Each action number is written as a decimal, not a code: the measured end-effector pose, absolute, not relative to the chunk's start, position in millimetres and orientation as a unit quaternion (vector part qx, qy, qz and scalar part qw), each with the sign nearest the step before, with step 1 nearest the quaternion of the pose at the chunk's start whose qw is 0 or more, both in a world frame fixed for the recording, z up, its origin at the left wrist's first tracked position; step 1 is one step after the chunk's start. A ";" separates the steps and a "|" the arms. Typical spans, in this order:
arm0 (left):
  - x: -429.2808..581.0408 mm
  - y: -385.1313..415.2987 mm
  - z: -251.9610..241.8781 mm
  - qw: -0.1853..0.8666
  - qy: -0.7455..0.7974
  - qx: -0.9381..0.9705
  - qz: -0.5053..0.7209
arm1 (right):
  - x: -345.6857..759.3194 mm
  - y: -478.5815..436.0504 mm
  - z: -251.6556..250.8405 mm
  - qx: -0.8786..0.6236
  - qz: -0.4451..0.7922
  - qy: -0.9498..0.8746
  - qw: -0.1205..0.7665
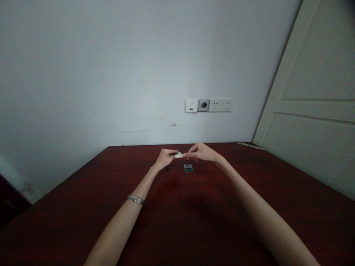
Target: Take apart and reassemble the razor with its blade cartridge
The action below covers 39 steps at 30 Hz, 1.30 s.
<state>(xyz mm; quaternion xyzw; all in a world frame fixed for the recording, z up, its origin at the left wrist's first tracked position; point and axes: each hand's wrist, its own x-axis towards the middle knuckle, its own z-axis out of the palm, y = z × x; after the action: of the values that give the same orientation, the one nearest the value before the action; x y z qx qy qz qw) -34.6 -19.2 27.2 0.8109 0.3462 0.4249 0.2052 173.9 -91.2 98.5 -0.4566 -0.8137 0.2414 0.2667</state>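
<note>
Small white item (178, 155): held up over the far part of the table (177, 221), between both hands. Left hand (164, 158): fingers gripping its left end. Right hand (203, 151): fingertips at its right end; whether they grip cannot be told. Flat packet (188, 168): lies on the table, just nearer the viewer. Small black object (168, 167): near the left hand, details indistinct. Wall sockets (220, 105): beyond.

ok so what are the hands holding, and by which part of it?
A white piece. The left hand holds its left end; the right hand is at its right end, too small to tell if pinching.
</note>
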 end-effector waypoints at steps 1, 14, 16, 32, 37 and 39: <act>-34.4 -19.6 28.1 0.202 0.345 0.812 0.426 | 173.1 -90.8 98.2 -0.457 0.241 -0.815 0.263; -36.6 -19.7 29.6 0.231 0.344 0.811 0.414 | 194.0 -86.0 97.2 -0.491 0.243 -0.796 0.259; -39.1 -16.0 29.1 0.247 0.339 0.799 0.431 | 201.9 -82.0 92.5 -0.520 0.226 -0.784 0.254; -30.2 -27.4 28.4 0.525 0.356 0.688 0.351 | 183.0 -74.7 87.3 -0.561 0.033 -0.759 0.330; -26.8 -26.0 23.4 0.531 0.341 0.698 0.339 | 171.0 -67.8 87.6 -0.553 -0.012 -0.760 0.343; -28.7 -25.7 23.5 0.535 0.328 0.700 0.341 | 174.9 -65.1 86.5 -0.548 -0.004 -0.763 0.342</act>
<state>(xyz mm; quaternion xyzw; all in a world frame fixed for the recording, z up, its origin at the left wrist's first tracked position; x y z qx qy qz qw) -28.7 -25.7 23.5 0.7000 0.3276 0.3409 0.5352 174.9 -65.1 86.5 -0.5482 -0.7634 -0.0041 0.3416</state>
